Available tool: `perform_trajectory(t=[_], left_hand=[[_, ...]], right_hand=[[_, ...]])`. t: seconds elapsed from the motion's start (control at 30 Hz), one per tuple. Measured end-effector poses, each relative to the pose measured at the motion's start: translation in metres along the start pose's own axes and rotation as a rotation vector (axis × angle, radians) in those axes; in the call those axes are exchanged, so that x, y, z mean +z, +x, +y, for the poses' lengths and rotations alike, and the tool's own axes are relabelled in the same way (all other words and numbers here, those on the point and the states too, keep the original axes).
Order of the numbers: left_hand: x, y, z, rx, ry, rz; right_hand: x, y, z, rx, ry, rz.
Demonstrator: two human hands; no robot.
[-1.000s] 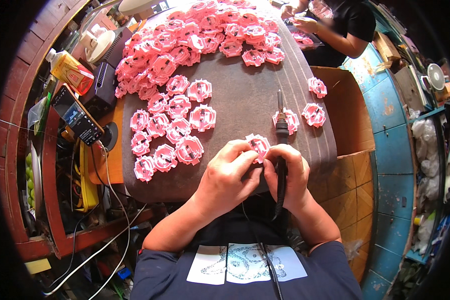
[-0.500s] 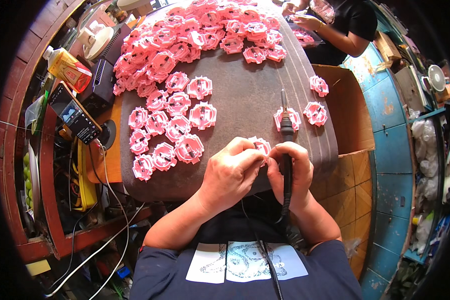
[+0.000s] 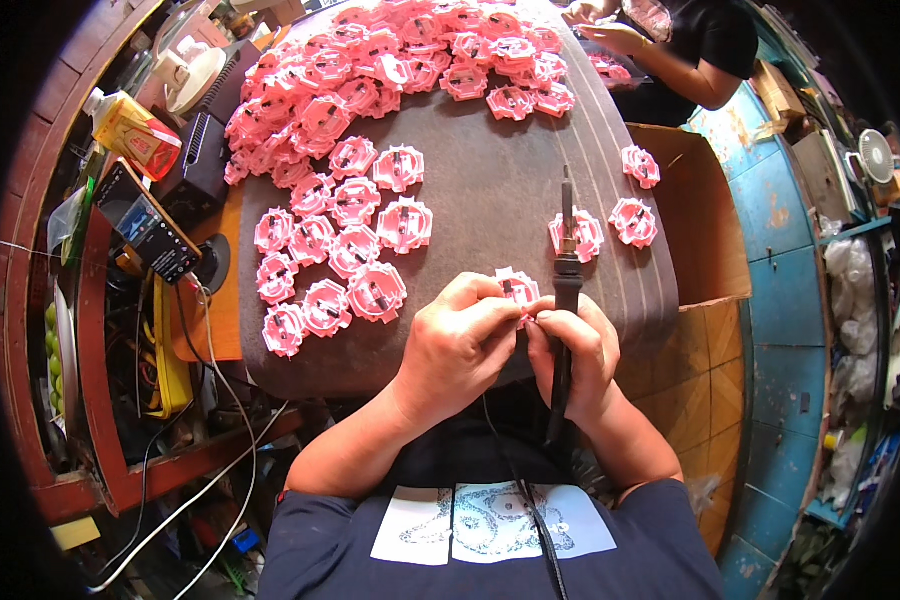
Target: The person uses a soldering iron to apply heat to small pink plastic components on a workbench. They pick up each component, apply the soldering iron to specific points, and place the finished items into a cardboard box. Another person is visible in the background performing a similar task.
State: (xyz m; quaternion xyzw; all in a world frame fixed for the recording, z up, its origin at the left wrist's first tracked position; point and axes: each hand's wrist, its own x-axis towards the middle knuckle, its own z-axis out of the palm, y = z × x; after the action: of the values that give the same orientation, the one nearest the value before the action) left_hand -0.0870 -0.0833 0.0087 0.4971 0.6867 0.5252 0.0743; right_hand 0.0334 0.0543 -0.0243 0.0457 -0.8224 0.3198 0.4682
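Observation:
My left hand pinches a pink plastic piece with dark parts near the mat's front edge, its fingers closed. My right hand is wrapped round a black soldering iron that points away from me, its thumb and fingertip also at that piece. The iron's metal tip is over or just above another pink piece; whether it touches cannot be told. Two more pieces lie to the right. Several lie in rows at the left, with a large heap behind them on the dark mat.
A phone on a stand, a bottle and cables are on the left. A cardboard box stands right of the mat, beside blue flooring. Another person at the upper right works over more pink pieces.
My hands have shifted only slightly around the held piece. My right fingers are a little more bent, and the iron tilts slightly differently. The other person's hands have moved a little.

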Motion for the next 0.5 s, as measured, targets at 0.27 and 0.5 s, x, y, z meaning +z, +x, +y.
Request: perform_trajectory(t=[0.27,0.5], left_hand=[[-0.001,-0.001,0.002,-0.011,0.031,-0.029],[-0.001,0.001,-0.004,0.069,0.047,-0.048]], right_hand=[[0.000,0.008,-0.003,0.137,0.089,-0.026],[-0.003,0.011,-0.006,0.198,0.097,-0.097]])
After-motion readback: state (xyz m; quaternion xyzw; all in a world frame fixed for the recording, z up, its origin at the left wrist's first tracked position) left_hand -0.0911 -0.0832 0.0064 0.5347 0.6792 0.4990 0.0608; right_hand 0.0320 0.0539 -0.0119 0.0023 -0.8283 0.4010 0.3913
